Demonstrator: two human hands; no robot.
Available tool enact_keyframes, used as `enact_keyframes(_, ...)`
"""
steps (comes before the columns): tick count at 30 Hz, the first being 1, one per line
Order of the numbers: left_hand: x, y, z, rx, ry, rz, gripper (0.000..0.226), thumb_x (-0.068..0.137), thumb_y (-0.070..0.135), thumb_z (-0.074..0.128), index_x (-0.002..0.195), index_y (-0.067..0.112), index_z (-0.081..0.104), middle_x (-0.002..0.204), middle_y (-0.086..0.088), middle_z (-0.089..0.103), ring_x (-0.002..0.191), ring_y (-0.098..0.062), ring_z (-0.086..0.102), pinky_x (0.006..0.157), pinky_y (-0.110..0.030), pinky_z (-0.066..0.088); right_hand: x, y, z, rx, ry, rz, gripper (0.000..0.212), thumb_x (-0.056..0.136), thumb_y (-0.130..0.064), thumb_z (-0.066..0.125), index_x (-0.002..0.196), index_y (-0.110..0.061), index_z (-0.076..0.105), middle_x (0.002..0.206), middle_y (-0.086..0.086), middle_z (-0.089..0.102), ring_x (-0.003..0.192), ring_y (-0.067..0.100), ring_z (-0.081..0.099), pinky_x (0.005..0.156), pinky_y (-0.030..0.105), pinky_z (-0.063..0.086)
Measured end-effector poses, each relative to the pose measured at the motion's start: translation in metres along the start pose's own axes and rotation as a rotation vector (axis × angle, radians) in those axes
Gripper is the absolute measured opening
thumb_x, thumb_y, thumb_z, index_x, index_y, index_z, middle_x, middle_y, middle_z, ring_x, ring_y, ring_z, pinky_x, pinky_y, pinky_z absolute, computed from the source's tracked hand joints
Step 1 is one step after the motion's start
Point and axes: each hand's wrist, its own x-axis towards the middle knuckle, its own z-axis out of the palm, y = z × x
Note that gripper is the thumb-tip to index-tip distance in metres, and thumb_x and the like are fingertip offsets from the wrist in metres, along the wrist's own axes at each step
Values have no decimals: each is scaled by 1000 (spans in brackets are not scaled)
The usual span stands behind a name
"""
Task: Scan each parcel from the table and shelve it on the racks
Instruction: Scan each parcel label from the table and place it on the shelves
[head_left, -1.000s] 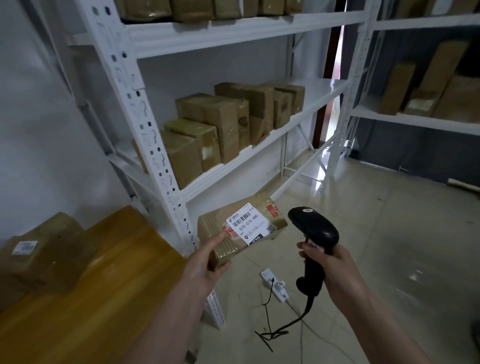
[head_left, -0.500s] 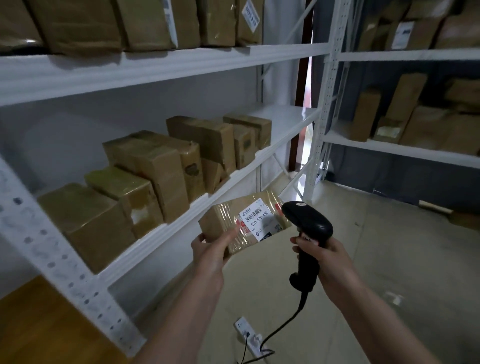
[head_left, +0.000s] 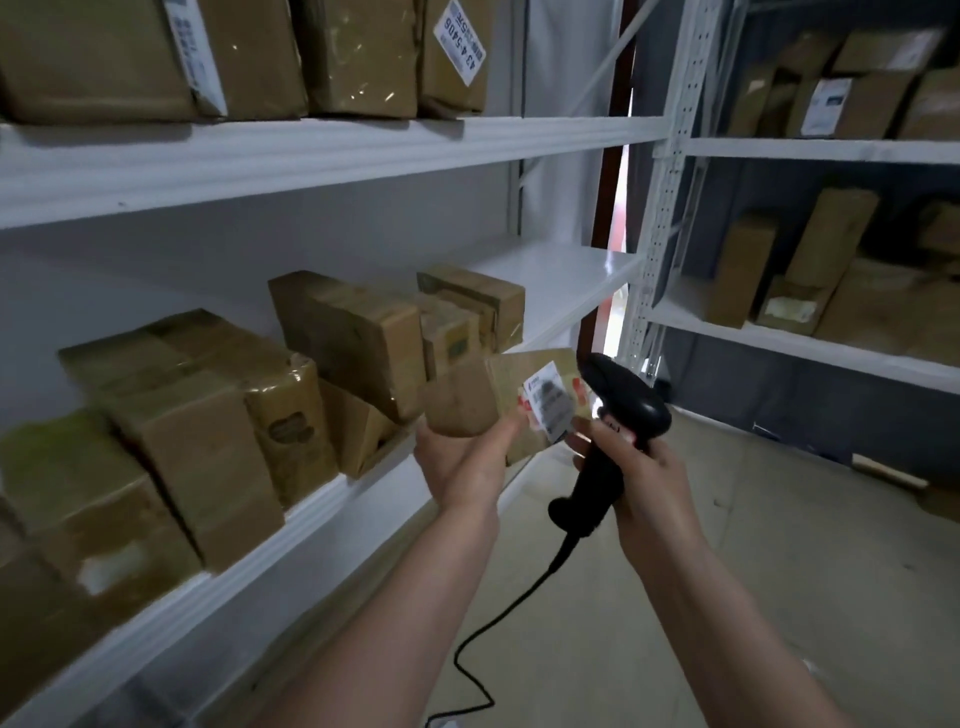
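My left hand grips a small brown taped parcel from below, in front of the white rack's middle shelf. The parcel's white label faces up and right and is blurred. My right hand holds a black corded barcode scanner by its handle, with the scanner's head right beside the label. Several brown parcels stand along the middle shelf to the left of the held parcel.
The far right part of the middle shelf is bare white. More parcels fill the upper shelf. A second rack with boxes stands at the right. The scanner cable trails down to the tiled floor.
The view has moved along the rack, away from the wooden table. The parcel has risen toward the middle shelf and tilted, and the scanner has come closer to its label.
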Motion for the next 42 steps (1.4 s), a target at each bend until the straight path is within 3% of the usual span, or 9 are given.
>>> enact_keyframes(6,44,-13,102,110,124,157,115,43,45,91,140,27,33,123,14,45,116,-10,50,88,-21,42,109,-13,-10,10,23,-19,12,87,-8,68,96,-16,68,102,17,73,97,33,70,90,47,55)
enact_keyframes(10,78,-25,170,213,179,265,118,43,48,89,141,29,27,122,16,37,117,-5,42,91,-19,36,191,-27,-25,-35,-52,-16,17,89,-6,64,105,-9,67,96,13,75,90,25,73,72,34,59)
enact_keyframes(13,106,-32,215,292,224,323,115,46,48,87,139,33,22,121,15,34,106,1,36,86,-17,35,250,-40,-35,-45,-103,14,20,89,-5,63,110,-5,65,98,14,75,92,27,73,75,36,58)
enact_keyframes(19,165,-38,281,484,348,402,115,49,46,86,142,23,21,135,-1,39,126,-17,39,101,-32,42,351,-54,-35,-99,-251,56,19,90,-10,63,109,-7,65,95,8,76,86,23,74,63,28,58)
enact_keyframes(24,204,-49,308,559,298,378,120,53,38,91,144,20,16,143,-4,31,131,-17,31,107,-30,37,420,-45,-26,-176,-330,96,13,89,-12,66,102,-11,68,90,5,76,88,24,73,76,37,57)
enact_keyframes(30,224,-60,301,797,446,465,58,82,32,74,133,17,49,130,-2,48,122,-19,43,100,-30,40,474,-23,-15,-175,-425,169,10,89,-8,65,98,-11,67,84,-3,77,82,12,73,64,21,57)
enact_keyframes(35,241,-44,282,1151,525,673,32,71,31,84,96,15,74,117,-8,58,112,-29,52,93,-38,44,500,-3,-6,-121,-444,248,14,90,-7,63,103,-10,66,86,-2,77,85,13,73,66,22,56)
enact_keyframes(38,251,-33,275,1326,515,724,27,71,38,81,85,17,74,137,-8,53,136,-29,38,118,-50,17,506,7,4,-120,-465,272,14,90,-8,64,104,-11,66,86,-1,77,85,14,73,65,23,56)
enact_keyframes(42,263,-23,259,1486,507,624,29,87,47,63,100,22,70,142,3,52,142,-18,32,116,-45,-20,505,19,21,-164,-504,290,12,89,-11,66,101,-13,67,89,3,76,86,17,72,67,30,54)
